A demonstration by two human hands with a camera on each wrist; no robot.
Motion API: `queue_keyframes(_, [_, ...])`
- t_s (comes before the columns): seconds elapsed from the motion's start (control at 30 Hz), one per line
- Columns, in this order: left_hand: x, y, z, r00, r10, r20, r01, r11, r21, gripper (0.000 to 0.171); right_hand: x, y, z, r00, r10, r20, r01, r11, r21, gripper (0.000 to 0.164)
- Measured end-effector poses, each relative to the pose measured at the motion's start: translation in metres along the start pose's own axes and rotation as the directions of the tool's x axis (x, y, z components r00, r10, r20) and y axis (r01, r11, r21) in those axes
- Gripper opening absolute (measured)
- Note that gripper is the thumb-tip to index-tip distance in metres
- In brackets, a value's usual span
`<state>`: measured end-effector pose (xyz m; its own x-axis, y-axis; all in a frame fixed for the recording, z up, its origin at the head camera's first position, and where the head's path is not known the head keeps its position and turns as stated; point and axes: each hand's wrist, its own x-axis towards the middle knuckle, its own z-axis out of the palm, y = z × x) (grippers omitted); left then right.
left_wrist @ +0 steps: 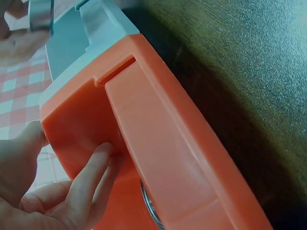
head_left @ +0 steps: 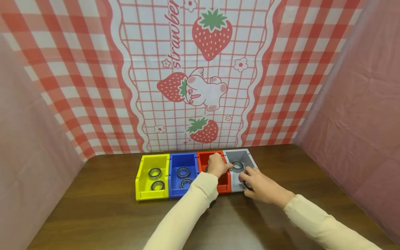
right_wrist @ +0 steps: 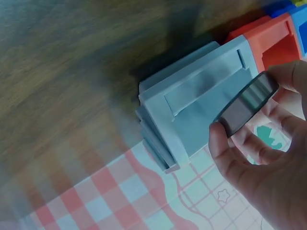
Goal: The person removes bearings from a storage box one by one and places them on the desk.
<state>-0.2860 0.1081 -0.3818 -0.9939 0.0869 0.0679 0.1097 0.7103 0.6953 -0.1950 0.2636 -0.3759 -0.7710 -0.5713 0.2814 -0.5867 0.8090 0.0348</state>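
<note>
Four-sided bins stand in a joined row. My left hand [head_left: 217,165] reaches into the red bin [head_left: 224,187]; in the left wrist view its fingers lie against the inner side wall while the thumb hooks past the rim, pinching that wall. Part of a bearing [left_wrist: 151,206] shows in the red bin, mostly hidden by its front lip. Over the front of the grey bin [head_left: 236,187], my right hand [head_left: 260,185] grips a ring-shaped ball bearing [right_wrist: 247,103] by its outer edge, between thumb and fingers. Another bearing [head_left: 238,166] lies inside the grey bin.
Left of the red bin are a blue bin [head_left: 173,192] and a yellow bin [head_left: 142,180], each with two bearings. All stand on a brown wooden table [head_left: 103,208]. Behind hangs a strawberry-patterned cloth [head_left: 187,41]; pink cloth [head_left: 353,104] flanks both sides.
</note>
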Motion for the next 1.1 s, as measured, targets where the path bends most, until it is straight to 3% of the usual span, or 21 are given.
queue_keyframes(0.37, [0.001, -0.001, -0.001, 1.0, 0.005, 0.005, -0.005, 1.0, -0.004, 0.043, -0.018, -0.001, -0.003, 0.996, 0.006, 0.092, -0.007, 1.0, 0.02, 0.03])
queue_keyframes(0.67, [0.001, -0.002, 0.001, 1.0, 0.01, -0.011, -0.01, 1.0, -0.002, 0.038, -0.032, 0.005, 0.003, 0.996, 0.004, 0.092, -0.005, 1.0, 0.016, 0.032])
queue_keyframes(1.1, [0.0, -0.002, 0.0, 1.0, 0.012, -0.028, -0.012, 1.0, 0.002, 0.038, -0.05, 0.018, 0.008, 0.986, 0.049, 0.156, -0.057, 0.997, 0.048, 0.033])
